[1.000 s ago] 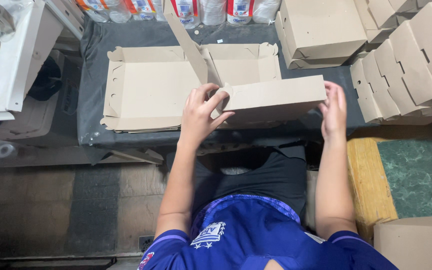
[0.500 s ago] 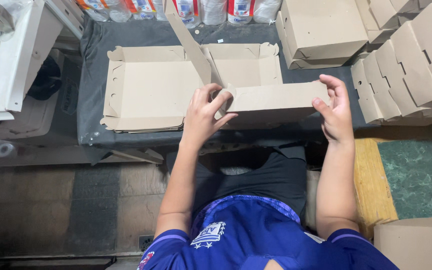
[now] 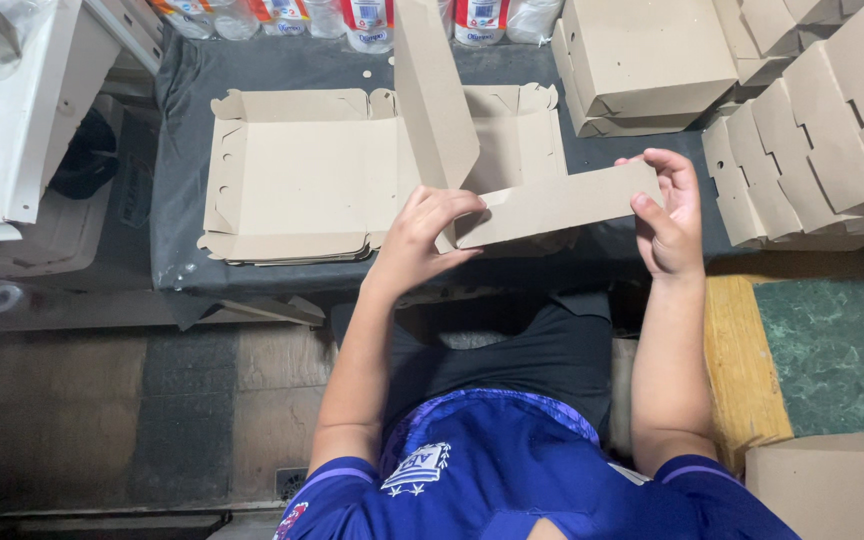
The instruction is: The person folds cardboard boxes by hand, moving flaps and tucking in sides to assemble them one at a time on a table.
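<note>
Dark cloth covers the surface, with flat box blanks stacked on it. Just in front, both hands hold a brown cardboard piece. Its long strip runs from 9 to 3 o'clock, and one flap stands up toward 12. The left hand pinches the fold, fingers closed. The right hand grips the far end. Folded boxes sit at 2 o'clock, bottles with red and white labels at 12.

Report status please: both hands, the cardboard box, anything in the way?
Left hand and right hand both grip the half-folded cardboard box. One flap upright. Flat blanks beneath.
</note>
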